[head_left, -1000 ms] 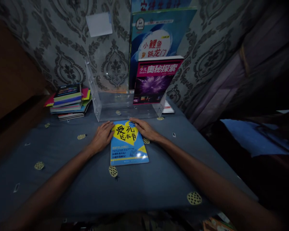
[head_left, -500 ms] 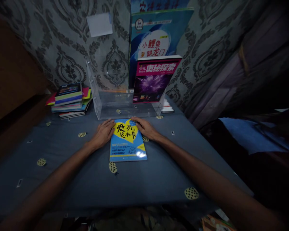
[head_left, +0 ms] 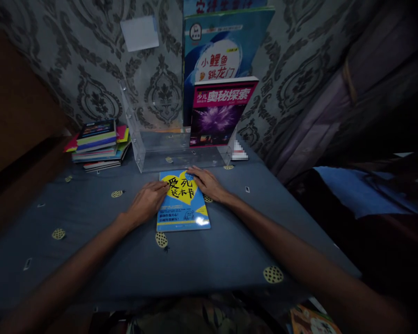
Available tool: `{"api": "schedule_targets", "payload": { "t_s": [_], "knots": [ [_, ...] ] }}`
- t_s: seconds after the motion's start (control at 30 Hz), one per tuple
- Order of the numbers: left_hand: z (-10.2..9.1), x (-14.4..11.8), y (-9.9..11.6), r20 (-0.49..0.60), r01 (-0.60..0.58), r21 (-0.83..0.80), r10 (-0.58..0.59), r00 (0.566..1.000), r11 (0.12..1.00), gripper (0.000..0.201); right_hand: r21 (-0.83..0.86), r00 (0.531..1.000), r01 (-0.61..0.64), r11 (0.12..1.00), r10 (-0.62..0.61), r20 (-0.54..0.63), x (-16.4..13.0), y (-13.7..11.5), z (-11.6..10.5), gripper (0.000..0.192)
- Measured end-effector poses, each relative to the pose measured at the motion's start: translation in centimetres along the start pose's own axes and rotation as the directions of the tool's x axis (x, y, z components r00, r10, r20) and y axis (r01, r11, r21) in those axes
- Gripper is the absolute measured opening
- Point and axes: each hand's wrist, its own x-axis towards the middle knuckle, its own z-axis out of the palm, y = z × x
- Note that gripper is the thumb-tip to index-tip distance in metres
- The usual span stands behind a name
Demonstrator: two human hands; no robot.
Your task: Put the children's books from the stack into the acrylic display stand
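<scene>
At the far left, a stack (head_left: 99, 146) of flat books sits on the counter (head_left: 90, 250) against the patterned wall; the exact count is hard to tell in the dim light, but several coloured covers show. The counter carries a blue cloth dotted with small yellow spotted prints, about eight in view.

Next comes the left hand (head_left: 146, 202), palm down, its fingers (head_left: 162, 186) spread flat and resting on the left edge of one book (head_left: 183, 204) with a blue cover and a yellow heart. The hand grips nothing; it only presses on the cover. This book lies flat on the cloth, just in front of a clear stand (head_left: 170, 139), near but not touching its front lip as far as can be told.

The right hand (head_left: 209, 183) lies on the book's upper right corner, fingers (head_left: 194, 170) stretched out and flat, also open and holding nothing.

The clear stand is at the back middle of the counter, against the wall. Its left part holds no book; in its right part three books are upright: a pink one (head_left: 219, 113) in front, a larger blue one (head_left: 223, 51) behind it, and the top strip of another (head_left: 223, 5) behind that. One white note (head_left: 139, 33) is stuck on the wall above the stand's left side.

At the right a dark curtain (head_left: 334, 93) hangs, and one blue sheet (head_left: 355, 190) lies beyond the counter's edge.
</scene>
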Motion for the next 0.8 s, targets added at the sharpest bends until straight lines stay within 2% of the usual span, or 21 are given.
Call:
{"api": "schedule_targets", "payload": {
  "t_s": [0.2, 0.4, 0.5, 0.63, 0.8],
  "knots": [
    [0.0, -0.1, 0.4, 0.012, -0.045, 0.014, 0.044, 0.999, 0.999, 0.034, 0.083, 1.000, 0.007, 0.997, -0.006, -0.006, 0.3, 0.4, -0.1, 0.040],
    [-0.1, 2.2, 1.8, 0.066, -0.051, -0.014, 0.052, 0.996, 0.999, 0.033, 0.201, 1.000, -0.020, 0.979, 0.023, -0.013, 0.8, 0.9, -0.8, 0.038],
    [-0.6, 3.8, 3.8, 0.126, 0.009, 0.030, -0.013, 0.992, 1.000, 0.031, 0.224, 0.999, -0.031, 0.974, 0.037, -0.020, 0.9, 0.8, -1.2, 0.037],
    [-0.9, 5.3, 6.6, 0.185, 0.133, 0.129, -0.156, 0.970, 0.983, 0.048, 0.245, 0.998, -0.040, 0.969, 0.051, -0.040, 0.7, 0.4, -1.6, 0.038],
    [-0.6, 6.0, 9.3, 0.219, 0.188, 0.173, -0.224, 0.950, 0.967, 0.063, 0.240, 0.988, -0.098, 0.966, 0.124, -0.093, -0.5, -0.3, -1.9, 0.038]
  ]
}}
